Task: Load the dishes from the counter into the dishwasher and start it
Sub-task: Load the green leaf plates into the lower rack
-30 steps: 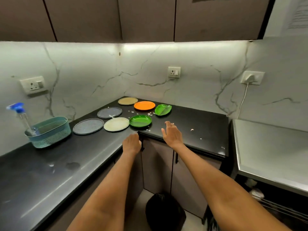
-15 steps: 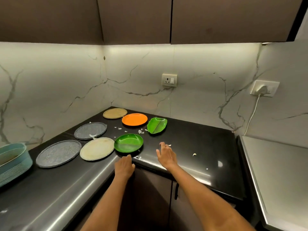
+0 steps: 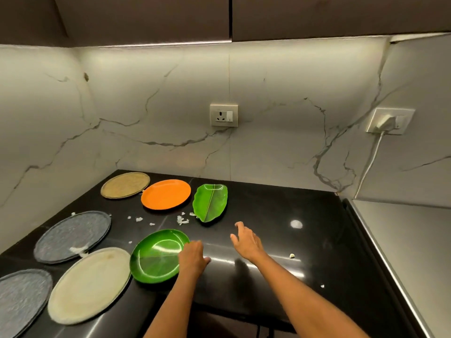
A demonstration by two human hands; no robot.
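Note:
Several plates lie flat on the black counter (image 3: 280, 215). A round green plate (image 3: 153, 259) is nearest, with my left hand (image 3: 192, 258) at its right rim, fingers curled; whether it grips the rim I cannot tell. My right hand (image 3: 246, 242) hovers over bare counter, fingers apart and empty, just below a leaf-shaped green plate (image 3: 211, 201). Farther back lie an orange plate (image 3: 166, 193) and a tan plate (image 3: 125, 184). On the left lie a cream plate (image 3: 90, 284) and two grey plates (image 3: 73, 235) (image 3: 19, 301). The dishwasher is out of view.
White food scraps (image 3: 181, 220) are scattered between the plates and at the right of the counter. A steel surface (image 3: 410, 252) adjoins the counter on the right. Two wall sockets (image 3: 223, 115) (image 3: 389, 121) sit on the marble backsplash, one with a white cable.
The view has moved closer to the counter corner. Both hands have reached forward over the counter, the left arriving at the round green plate's rim, the right nearing the leaf-shaped plate.

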